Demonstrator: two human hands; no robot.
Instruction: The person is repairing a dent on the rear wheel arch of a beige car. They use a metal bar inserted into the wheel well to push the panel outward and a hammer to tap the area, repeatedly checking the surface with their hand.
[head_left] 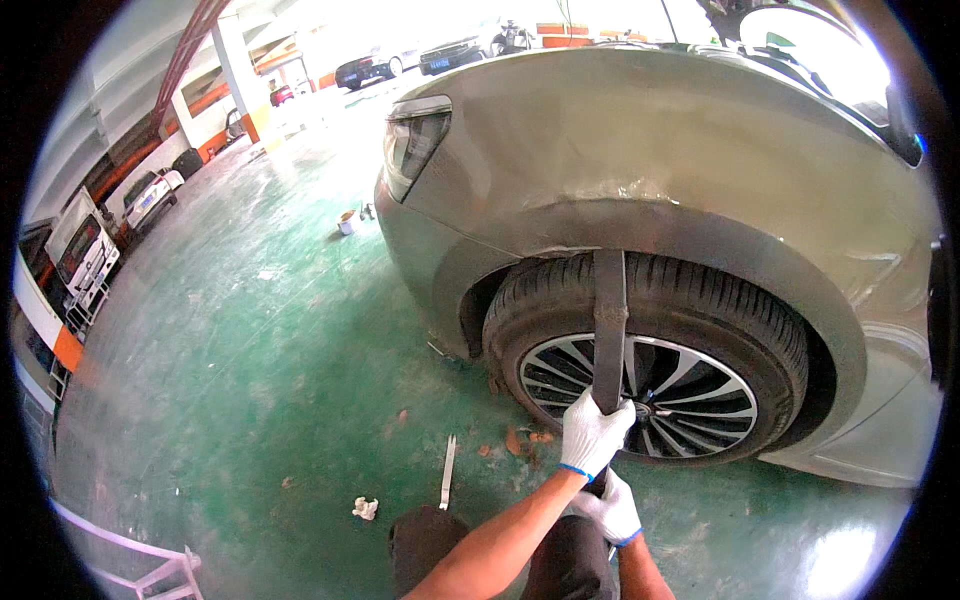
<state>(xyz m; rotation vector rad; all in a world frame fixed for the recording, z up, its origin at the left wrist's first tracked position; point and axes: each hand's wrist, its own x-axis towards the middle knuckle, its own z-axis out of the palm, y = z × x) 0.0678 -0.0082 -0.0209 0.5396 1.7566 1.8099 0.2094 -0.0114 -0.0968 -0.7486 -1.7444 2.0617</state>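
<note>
Your left hand in a white knit glove [597,432] is closed around a long, flat, dark-grey bar [609,345]; your right hand, likewise gloved [612,510], grips lower, at the bar's black handle end. Bar stands before the black rubber tyre [700,285], tip at the greyish-beige fender's [620,130] arch lip; contact unclear. Pale narrow strip [448,475] lies on the green floor [300,400], leftward.

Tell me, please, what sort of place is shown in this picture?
Probably a car body repair workshop: a front fender shows rough marks, a long flat bar is held before the wheel, and other cars stand in the background.
</note>
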